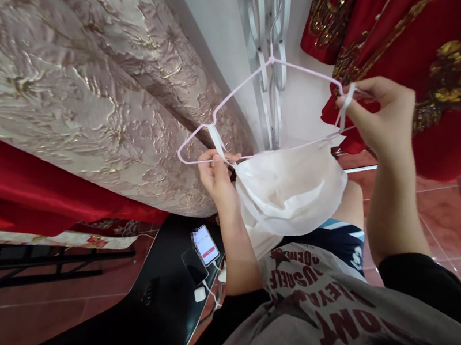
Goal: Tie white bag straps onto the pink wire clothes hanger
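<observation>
A pale pink clothes hanger (243,84) hangs by its metal hook in front of me. From it hangs a white strappy garment (289,186), its body draped below the bottom bar. The left strap (216,139) loops over the hanger's left shoulder, and my left hand (217,177) is closed on it beside the bottom bar. At the other end, my right hand (385,113) pinches the right strap (347,107) against the hanger's right shoulder. My fingers partly hide that end of the hanger.
A white metal rack (259,10) stands against the wall behind the hanger. Thick patterned curtains (69,93) fall at the left, and red embroidered cloth (435,58) at the right. Lower left, a black bench (107,332) bears a lit phone (206,245), a dark phone (195,267) and cables.
</observation>
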A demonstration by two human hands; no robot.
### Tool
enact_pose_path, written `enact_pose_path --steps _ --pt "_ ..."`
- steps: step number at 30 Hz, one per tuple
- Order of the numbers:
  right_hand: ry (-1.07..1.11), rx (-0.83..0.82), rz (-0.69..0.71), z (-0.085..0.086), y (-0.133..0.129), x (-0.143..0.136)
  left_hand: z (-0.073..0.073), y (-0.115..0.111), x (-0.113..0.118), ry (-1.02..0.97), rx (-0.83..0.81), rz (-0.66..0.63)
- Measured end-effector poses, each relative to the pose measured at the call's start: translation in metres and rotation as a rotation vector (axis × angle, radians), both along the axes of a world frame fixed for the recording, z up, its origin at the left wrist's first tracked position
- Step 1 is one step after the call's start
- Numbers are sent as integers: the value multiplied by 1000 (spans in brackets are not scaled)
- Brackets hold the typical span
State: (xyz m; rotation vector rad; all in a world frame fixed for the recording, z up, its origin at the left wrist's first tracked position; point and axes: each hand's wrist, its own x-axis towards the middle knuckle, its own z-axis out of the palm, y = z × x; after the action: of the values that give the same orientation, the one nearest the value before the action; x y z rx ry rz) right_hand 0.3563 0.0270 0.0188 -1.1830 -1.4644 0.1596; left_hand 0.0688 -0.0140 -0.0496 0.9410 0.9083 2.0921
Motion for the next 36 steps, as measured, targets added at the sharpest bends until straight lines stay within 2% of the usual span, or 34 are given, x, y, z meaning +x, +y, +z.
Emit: enact_pose_path --steps 2,4,7,8,10,13,14,16,19,21,23,26,29,31,33,36 --pt "-145 36 -59 5 -5 -11 -1 0 0 -2 -1 -10" --pt "-229 142 -89 5 -9 -18 -1 0 -1 6 -16 -14" --pt "-187 410 -78 -3 -17 -29 -1 -2 -1 15 -29 -27" --pt "-164 445 -50 -7 -21 -34 0 -2 -1 14 -31 -36" --pt "-187 335 105 -19 -26 -44 0 -2 0 13 -34 -57" --pt "-375 8 451 -40 -29 -58 -3 -1 1 16 -53 -58" --pt "-419 -43 491 -46 -29 -62 -5 -1 1 20 -68 -55" --pt "-429 -42 443 -56 -30 -67 -10 -4 0 42 -111 -76" --pt "-370 20 360 -63 -32 -70 -15 -14 -8 203 -189 -217" --pt "-351 22 362 -63 -34 -71 -11 -23 -16 348 -242 -289" --pt "-334 -1 377 -62 -34 -71 -1 -33 -23 427 -271 -276" --pt "-309 -18 409 -61 -35 -72 24 -41 -28 356 -228 -207" --pt "-294 2 429 -62 -35 -72 49 -37 -31 200 -110 -270" --pt "-302 4 439 -62 -35 -71 59 -29 -34 158 -55 -279" --pt "-317 -2 432 -61 -35 -68 59 -20 -40 150 -25 -214" --pt "-346 5 403 -61 -35 -64 44 -12 -48 95 0 -60"
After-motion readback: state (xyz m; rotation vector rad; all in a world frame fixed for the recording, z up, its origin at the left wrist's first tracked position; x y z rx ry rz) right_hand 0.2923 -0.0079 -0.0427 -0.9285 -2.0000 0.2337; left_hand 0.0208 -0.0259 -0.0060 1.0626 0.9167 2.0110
